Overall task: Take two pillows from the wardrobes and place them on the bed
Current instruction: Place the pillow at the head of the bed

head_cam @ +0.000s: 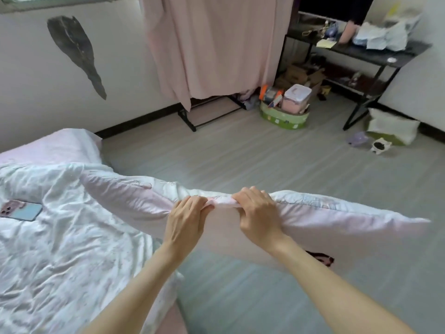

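A long pale pink pillow (325, 220) hangs in front of me, held level over the floor beside the bed (60, 249). My left hand (185, 220) and my right hand (257, 213) both grip its top edge near the middle, close together. The pillow's left end overlaps the bed's edge; its right end sticks out over the floor. The bed at the lower left is covered with a crumpled white quilt. The wardrobe (216, 44) stands at the back, draped with a pink fabric cover.
A phone (21, 210) lies on the quilt at the left. A green round box (284, 116) with containers sits on the floor by the wardrobe. A black desk (361, 51) with clutter stands at the back right, a white cushion (392, 126) beside its leg.
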The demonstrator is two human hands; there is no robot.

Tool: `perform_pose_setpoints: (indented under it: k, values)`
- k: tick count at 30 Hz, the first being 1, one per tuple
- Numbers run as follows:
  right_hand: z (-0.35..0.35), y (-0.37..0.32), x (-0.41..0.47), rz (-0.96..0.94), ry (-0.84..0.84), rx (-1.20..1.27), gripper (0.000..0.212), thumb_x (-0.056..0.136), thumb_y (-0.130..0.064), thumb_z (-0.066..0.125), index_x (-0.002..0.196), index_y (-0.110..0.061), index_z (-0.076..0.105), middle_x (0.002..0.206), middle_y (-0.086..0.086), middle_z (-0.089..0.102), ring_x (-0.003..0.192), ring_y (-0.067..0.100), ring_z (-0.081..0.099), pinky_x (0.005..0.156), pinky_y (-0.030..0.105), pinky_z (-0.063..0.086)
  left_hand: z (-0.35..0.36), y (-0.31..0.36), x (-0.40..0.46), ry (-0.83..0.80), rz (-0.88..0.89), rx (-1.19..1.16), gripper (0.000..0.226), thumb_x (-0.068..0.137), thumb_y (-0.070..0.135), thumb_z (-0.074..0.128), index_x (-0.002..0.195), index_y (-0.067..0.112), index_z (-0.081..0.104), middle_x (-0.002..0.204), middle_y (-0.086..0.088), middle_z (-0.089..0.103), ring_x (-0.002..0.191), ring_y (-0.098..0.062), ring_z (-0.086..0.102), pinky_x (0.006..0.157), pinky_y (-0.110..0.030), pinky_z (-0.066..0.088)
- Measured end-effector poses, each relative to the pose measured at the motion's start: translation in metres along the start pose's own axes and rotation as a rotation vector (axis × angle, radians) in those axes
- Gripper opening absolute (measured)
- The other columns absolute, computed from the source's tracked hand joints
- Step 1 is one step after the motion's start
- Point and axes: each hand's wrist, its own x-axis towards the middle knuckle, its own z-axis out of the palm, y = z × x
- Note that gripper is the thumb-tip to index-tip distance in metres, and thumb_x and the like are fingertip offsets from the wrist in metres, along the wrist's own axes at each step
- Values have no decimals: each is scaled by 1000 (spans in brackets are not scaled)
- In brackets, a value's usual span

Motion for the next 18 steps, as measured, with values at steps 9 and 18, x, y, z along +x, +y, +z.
perform_pose_setpoints:
  k: [9,18]
  values:
    - [23,88,56,-79,-97,-59,16,65,0,50,74,-7,62,65,8,59,63,28,56,61,33,31,87,-30,45,-332,-205,-27,39,82,39,60,113,16,54,116,-6,57,107,-28,52,87,-35,38]
    - [127,174,194,-16,-182,49,26,71,-7,35,77,-4,61,66,12,58,70,18,38,62,33,33,167,-163,165,-405,-267,74,26,91,33,51,90,7,55,88,-9,61,87,-29,54,75,-37,37]
